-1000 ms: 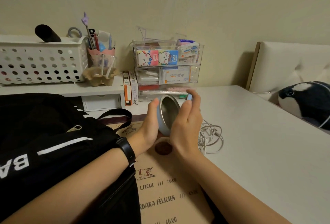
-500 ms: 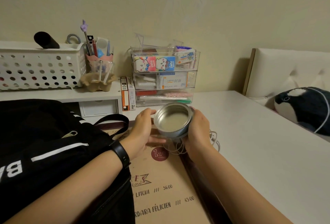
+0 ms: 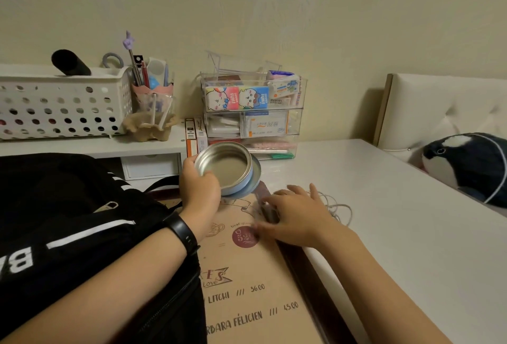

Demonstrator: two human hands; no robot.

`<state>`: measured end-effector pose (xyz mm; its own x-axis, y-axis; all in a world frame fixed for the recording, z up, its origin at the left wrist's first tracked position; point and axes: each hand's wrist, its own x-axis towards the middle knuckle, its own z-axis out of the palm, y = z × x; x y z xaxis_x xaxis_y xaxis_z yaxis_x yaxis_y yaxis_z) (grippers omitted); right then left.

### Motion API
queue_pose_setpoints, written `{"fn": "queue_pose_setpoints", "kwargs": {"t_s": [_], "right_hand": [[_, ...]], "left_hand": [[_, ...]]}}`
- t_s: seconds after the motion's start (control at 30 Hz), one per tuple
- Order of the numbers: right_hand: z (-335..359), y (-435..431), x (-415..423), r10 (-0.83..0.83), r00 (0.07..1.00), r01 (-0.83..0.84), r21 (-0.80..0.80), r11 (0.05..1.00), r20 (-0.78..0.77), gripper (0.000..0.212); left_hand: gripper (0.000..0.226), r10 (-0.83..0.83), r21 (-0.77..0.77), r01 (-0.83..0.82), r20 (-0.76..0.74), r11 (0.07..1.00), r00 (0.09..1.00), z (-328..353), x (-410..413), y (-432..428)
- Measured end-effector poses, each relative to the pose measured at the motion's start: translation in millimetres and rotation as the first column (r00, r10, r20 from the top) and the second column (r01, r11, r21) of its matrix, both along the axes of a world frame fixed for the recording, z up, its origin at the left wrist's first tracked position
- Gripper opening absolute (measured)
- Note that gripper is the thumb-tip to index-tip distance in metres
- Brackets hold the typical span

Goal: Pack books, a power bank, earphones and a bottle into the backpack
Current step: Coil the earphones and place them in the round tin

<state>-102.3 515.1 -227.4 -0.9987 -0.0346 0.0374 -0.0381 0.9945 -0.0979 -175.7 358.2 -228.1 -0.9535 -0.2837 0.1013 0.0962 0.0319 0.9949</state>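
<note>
Fingers (image 3: 188, 164) of the left hand (image 3: 199, 192) are gripping an open tin (image 3: 225, 169) beside the backpack (image 3: 68, 206), while the right hand (image 3: 297, 216), fingers released, is lying over white earphones (image 3: 342, 209) on the counter (image 3: 389, 228).

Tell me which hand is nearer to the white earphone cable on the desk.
Right. The right hand lies open just left of the earphone cable, fingers at its edge; the left hand holds the round tin up, farther left.

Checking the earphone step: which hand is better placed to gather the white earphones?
Probably the right hand: it lies open next to the earphones, while the left hand grips the open tin.
</note>
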Motion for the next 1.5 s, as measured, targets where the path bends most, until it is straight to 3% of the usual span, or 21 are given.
{"fn": "queue_pose_setpoints", "kwargs": {"t_s": [0.07,0.2,0.3,0.37,0.47,0.53,0.63,0.73,0.8,0.87,0.93,0.97,1.03,1.07,1.23,1.3,1.43,1.5], "right_hand": [[0,4,2,-0.106,0.994,0.106,0.013,0.994,0.021,0.057],[1,26,-1,-0.323,0.927,0.329,0.000,0.944,-0.189,0.026],[-1,47,-3,-0.511,0.825,0.480,-0.179,0.859,-0.242,0.028],[-1,56,-4,-0.566,0.763,0.455,-0.363,0.813,-0.312,0.033],[12,54,-3,-0.589,0.685,0.200,-0.667,0.717,-0.428,0.048],[23,44,0,-0.602,0.699,0.019,-0.832,0.554,-0.385,0.050],[31,34,1,-0.535,0.793,-0.156,-0.946,0.284,-0.291,0.052],[39,27,3,-0.445,0.881,-0.213,-0.975,-0.069,-0.161,0.054],[45,22,6,-0.332,0.941,-0.186,-0.923,-0.337,-0.069,0.054],[49,17,10,-0.222,0.975,-0.136,-0.860,-0.492,-0.028,0.056],[50,14,13,-0.125,0.992,-0.100,-0.795,-0.599,-0.031,0.058],[50,13,13,-0.098,0.994,-0.092,-0.781,-0.617,-0.039,0.060],[49,16,11,-0.114,0.993,-0.097,-0.816,-0.570,-0.039,0.062],[48,18,9,-0.143,0.989,-0.101,-0.841,-0.531,-0.028,0.062],[34,27,0,-0.373,0.920,0.017,-0.964,-0.266,0.119,0.065],[29,32,-1,-0.476,0.864,0.052,-0.970,-0.239,0.163,0.066],[34,49,3,-0.675,0.716,-0.081,-0.939,-0.334,0.178,0.061],[35,59,5,-0.792,0.598,-0.107,-0.967,-0.232,0.124,0.048]], "left_hand": [[0.045,0.024,-0.027,-0.024,-0.004,0.999,1.000,0,-1,-2],[0.046,-0.038,-0.164,0.056,0.114,0.985,0.993,-3,-3,0],[0.040,-0.110,-0.393,0.176,0.185,0.902,0.977,-7,0,1],[0.038,-0.156,-0.588,0.224,0.164,0.777,0.974,-10,4,1],[0.037,-0.169,-0.785,0.190,0.110,0.590,0.979,-11,9,2],[0.034,-0.148,-0.836,0.183,0.123,0.517,0.981,-9,12,1],[0.039,-0.134,-0.884,0.113,0.057,0.453,0.989,-8,13,0],[0.045,-0.305,-0.804,-0.015,-0.243,0.595,0.921,3,23,8],[0.053,-0.547,-0.732,0.208,-0.259,0.649,0.796,10,37,20],[0.076,-0.785,-0.591,0.607,-0.075,0.532,0.615,10,51,33],[0.078,-0.877,-0.458,0.782,0.011,0.423,0.481,3,54,40],[0.061,-0.894,-0.423,0.810,0.002,0.406,0.448,1,52,41],[0.011,-0.871,-0.378,0.801,-0.037,0.465,0.489,2,49,41],[0.005,-0.844,-0.352,0.780,-0.061,0.518,0.533,3,47,40],[0.019,-0.668,-0.030,0.669,-0.096,0.743,0.738,17,40,31],[0.018,-0.581,0.104,0.593,-0.120,0.799,0.805,23,36,25],[0.016,-0.386,0.242,0.410,-0.142,0.880,0.912,30,24,14],[0.020,-0.330,0.338,0.352,-0.123,0.873,0.936,35,19,12]]}}
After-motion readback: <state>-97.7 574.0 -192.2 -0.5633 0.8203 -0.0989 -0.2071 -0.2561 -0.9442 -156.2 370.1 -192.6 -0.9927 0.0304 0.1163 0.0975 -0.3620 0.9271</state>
